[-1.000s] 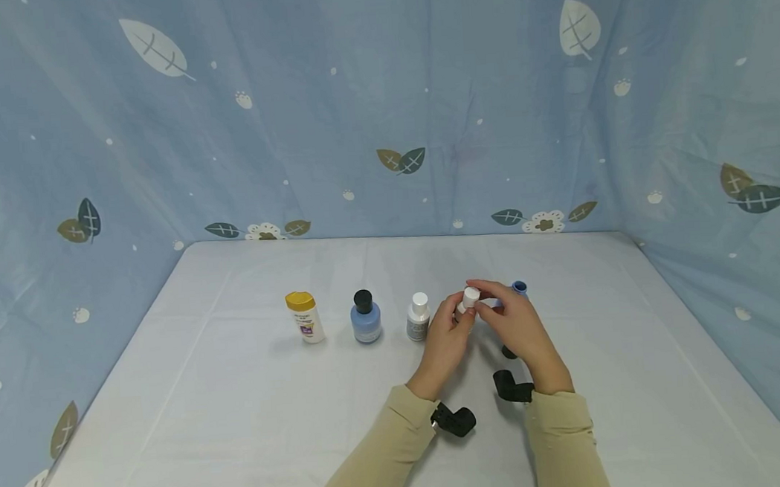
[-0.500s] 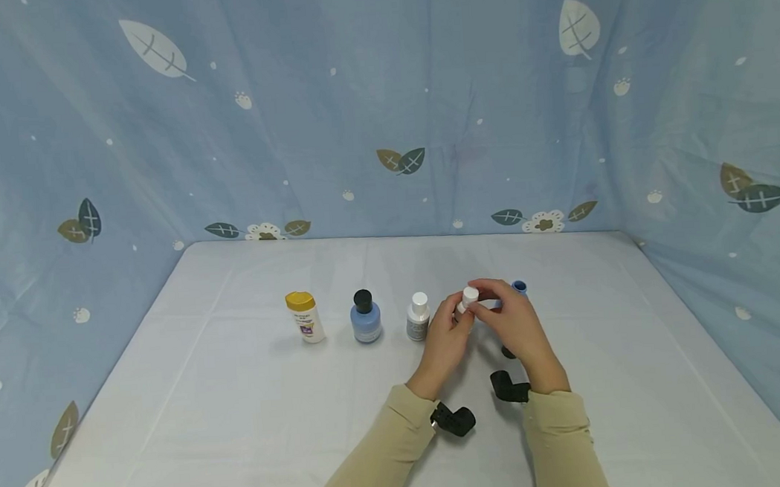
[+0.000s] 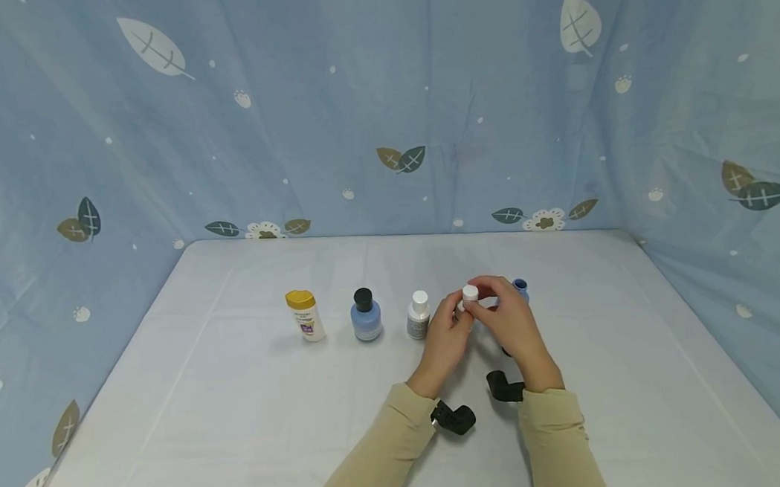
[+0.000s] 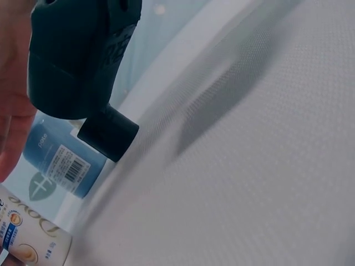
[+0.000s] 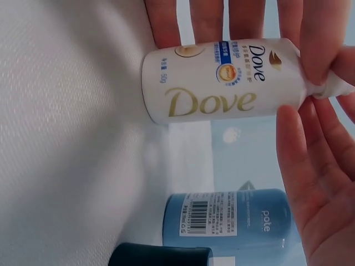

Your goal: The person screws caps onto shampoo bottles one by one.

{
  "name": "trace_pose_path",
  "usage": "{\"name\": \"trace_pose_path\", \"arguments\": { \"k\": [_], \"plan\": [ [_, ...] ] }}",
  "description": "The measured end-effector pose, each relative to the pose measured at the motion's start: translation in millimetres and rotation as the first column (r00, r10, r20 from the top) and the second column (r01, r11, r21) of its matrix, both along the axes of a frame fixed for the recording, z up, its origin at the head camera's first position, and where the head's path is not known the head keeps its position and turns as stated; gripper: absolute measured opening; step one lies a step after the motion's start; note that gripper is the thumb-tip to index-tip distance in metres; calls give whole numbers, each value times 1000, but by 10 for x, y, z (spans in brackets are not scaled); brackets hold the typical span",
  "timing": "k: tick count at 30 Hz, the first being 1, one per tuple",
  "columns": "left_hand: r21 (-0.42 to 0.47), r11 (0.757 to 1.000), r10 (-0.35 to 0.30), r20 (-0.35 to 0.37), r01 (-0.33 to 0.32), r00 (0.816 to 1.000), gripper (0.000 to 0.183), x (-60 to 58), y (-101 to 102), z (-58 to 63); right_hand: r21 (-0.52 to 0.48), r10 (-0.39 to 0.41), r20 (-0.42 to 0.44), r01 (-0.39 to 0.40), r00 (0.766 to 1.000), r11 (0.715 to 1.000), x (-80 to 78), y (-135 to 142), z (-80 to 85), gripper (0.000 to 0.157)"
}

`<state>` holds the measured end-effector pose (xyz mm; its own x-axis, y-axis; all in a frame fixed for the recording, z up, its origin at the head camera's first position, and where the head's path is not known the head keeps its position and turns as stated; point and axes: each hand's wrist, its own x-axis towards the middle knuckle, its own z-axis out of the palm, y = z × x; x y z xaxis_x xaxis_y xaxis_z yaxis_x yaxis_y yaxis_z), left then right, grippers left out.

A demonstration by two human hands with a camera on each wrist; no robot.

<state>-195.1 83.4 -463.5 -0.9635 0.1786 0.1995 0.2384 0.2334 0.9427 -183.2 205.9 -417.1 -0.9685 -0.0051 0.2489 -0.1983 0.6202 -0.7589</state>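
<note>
A small white Dove bottle [image 5: 216, 83] stands upright between my hands. My left hand [image 3: 445, 344] holds its body, with several fingers [image 5: 211, 22] lying along the label side. The thumb and fingers of my right hand [image 3: 512, 325] pinch the white cap [image 3: 470, 293] at its top. Behind the right hand stands a blue bottle [image 5: 227, 221] with an uncovered neck [image 3: 521, 285]. Its lower part is hidden by the hand in the head view. A loose black cap [image 4: 108, 133] is on the table near the blue bottle, mostly covered by the right wrist in the head view.
Left of the hands, a white-capped bottle [image 3: 417, 316], a blue bottle with a black cap [image 3: 365, 316] and a yellow-capped bottle [image 3: 305, 316] stand in a row on the white tablecloth [image 3: 240, 431]. Black wrist cameras [image 3: 454, 418] jut out from both sleeves. A blue patterned curtain [image 3: 328, 113] surrounds the table.
My right hand and forearm have shifted slightly left, its thumb moving across the white cap. More of the loose black cap is hidden now. The left hand stays in place around the bottle.
</note>
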Motion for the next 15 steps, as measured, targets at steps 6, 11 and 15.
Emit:
{"name": "trace_pose_path", "arguments": {
  "k": [6, 11, 15],
  "plan": [
    [-9, 1000, 4, -13, -4, 1000, 32, 4, -1, -4, 16, 63, -26, -63, 998, 998, 14, 25, 22, 43],
    [11, 1000, -5, -26, 6, 1000, 33, 8, -8, 1, 21, 100, -34, -99, 994, 995, 19, 47, 25, 40],
    [29, 1000, -13, -27, 14, 1000, 33, 6, -10, 7, 13, 84, -37, -84, 996, 996, 24, 56, 24, 35]
  ]
}}
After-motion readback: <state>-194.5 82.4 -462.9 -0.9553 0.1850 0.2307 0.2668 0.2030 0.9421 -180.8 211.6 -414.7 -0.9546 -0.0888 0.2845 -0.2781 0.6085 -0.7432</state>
